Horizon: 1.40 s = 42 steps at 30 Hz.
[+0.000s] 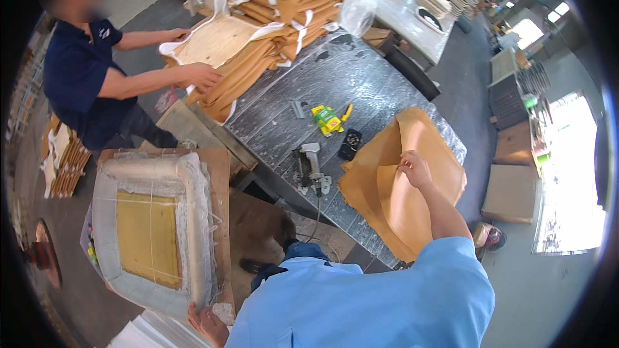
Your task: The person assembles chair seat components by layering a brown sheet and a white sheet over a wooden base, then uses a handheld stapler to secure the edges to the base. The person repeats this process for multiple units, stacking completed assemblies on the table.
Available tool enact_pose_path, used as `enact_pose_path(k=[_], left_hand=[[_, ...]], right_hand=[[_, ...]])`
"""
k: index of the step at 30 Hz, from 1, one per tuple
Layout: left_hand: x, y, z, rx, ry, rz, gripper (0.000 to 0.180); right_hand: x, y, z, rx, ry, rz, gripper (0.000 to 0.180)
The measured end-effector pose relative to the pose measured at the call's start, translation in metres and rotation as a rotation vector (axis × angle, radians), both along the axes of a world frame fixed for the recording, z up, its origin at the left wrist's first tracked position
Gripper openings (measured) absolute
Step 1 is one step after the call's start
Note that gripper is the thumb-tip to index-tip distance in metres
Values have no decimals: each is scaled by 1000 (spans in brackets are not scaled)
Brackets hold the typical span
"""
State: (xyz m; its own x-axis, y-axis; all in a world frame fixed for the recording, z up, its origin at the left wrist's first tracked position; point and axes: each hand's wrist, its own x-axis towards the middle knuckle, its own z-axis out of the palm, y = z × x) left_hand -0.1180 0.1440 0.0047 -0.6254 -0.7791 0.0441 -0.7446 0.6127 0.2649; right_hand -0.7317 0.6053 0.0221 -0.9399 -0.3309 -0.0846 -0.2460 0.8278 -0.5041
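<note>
My right hand [414, 169] pinches the raised edge of a tan leather sheet [431, 203], which lies folded over on a stack of similar sheets at the right of the dark table. Low on the left, my left hand [207, 325] has its fingers curled at the near corner of a padded square frame [195, 219]. That frame has white wadding round its rim, a yellowish middle panel [148, 237] and thin strings across it. It rests on a brown board [221, 219]. Part of the left hand's grip is hidden.
On the dark table [271, 103] lie a staple gun [311, 166] with a hose, a yellow-green box [327, 120], metal staple strips [298, 109], a yellow tool [347, 113] and a black item [349, 144]. Across it, another person [80, 84] handles stacked tan covered panels [222, 42].
</note>
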Motion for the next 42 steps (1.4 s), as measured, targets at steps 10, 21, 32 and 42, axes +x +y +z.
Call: enact_pose_path(k=[10, 21, 32, 42], left_hand=[[96, -78, -9, 264, -80, -125, 40], [-30, -121, 103, 528, 176, -641, 57], [-174, -114, 201, 608, 457, -1080, 58], [44, -202, 163, 948, 985, -293, 19]], right_hand=[[130, 6, 179, 99, 234, -16, 16], [282, -79, 360, -260, 352, 71, 21], [308, -99, 408, -703, 1007, 255, 13], [217, -322, 397, -801, 562, 271, 26]])
